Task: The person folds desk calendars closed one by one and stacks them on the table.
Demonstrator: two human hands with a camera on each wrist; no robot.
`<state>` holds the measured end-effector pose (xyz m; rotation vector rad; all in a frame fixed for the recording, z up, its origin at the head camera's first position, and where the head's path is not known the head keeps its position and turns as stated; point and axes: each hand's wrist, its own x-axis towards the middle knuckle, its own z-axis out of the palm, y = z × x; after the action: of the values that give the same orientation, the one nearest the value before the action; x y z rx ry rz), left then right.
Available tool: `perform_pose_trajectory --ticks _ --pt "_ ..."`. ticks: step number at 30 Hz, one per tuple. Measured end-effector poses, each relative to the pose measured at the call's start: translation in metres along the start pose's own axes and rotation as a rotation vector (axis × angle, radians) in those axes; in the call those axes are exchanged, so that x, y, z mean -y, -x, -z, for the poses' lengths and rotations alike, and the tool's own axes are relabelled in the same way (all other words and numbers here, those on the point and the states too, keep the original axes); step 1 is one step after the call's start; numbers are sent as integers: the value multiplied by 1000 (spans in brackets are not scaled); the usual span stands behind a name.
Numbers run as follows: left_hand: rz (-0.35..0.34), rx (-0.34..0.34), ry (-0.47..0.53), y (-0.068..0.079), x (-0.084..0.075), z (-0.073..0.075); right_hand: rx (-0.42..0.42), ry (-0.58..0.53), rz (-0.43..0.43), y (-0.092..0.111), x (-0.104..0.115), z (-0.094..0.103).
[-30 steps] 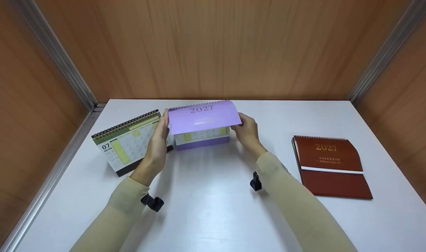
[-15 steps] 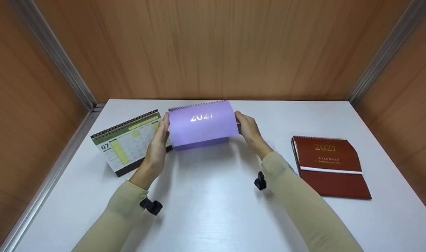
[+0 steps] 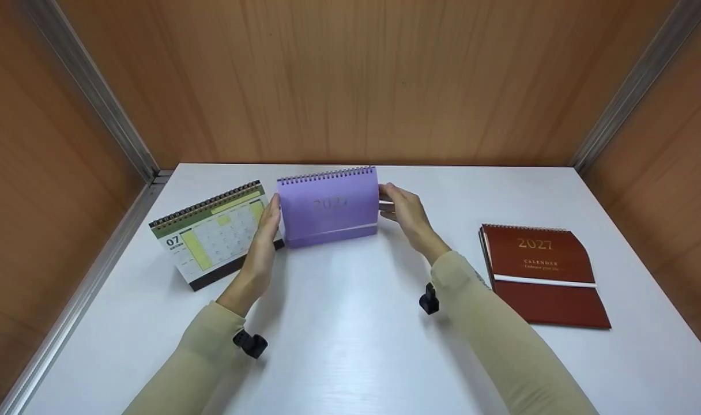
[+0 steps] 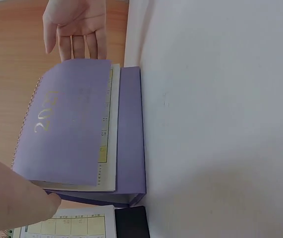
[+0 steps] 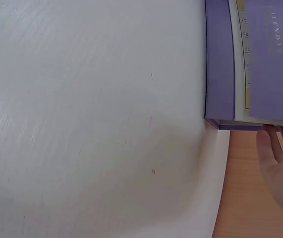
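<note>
Near the far edge of the desk [image 3: 339, 328], with room in front, left hand [image 3: 260, 249] and right hand [image 3: 410, 217], fingers loosely extended, flank the purple calendar [image 3: 330, 199] marked "2027"

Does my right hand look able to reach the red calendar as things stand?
Probably yes: the right hand is at the edge of the purple calendar, seemingly without gripping it, and only white tabletop shows between that hand and the red calendar.

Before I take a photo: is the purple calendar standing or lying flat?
Standing: the purple calendar rests on the white table with its coil raised along the top edge.
</note>
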<state>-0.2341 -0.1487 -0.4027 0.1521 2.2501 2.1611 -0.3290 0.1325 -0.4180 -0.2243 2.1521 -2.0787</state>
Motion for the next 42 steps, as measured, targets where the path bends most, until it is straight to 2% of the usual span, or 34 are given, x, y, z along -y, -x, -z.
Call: perform_pose_trajectory --ticks 7,13,17,21,26,35,38,42 --pt "26 -17 -16 -1 5 -1 -46 71 3 0 -3 -3" --pt "11 -33 -35 -6 6 -2 -83 177 57 0 -2 -4" --pt "17 -48 -73 -12 6 -2 -110 256 96 -2 0 -6" --pt "46 -80 -136 -18 7 -4 -100 324 112 -6 2 -9" --pt "87 -124 -186 -24 11 -8 -44 333 119 -7 1 -14" --pt "115 -139 -175 -35 13 -10 -49 347 131 -9 -3 -22" --pt "120 -125 -151 -34 8 -10 -51 344 147 -9 -4 -23" --pt "116 -107 -136 -27 -6 -13 -71 330 167 -10 -4 -24"
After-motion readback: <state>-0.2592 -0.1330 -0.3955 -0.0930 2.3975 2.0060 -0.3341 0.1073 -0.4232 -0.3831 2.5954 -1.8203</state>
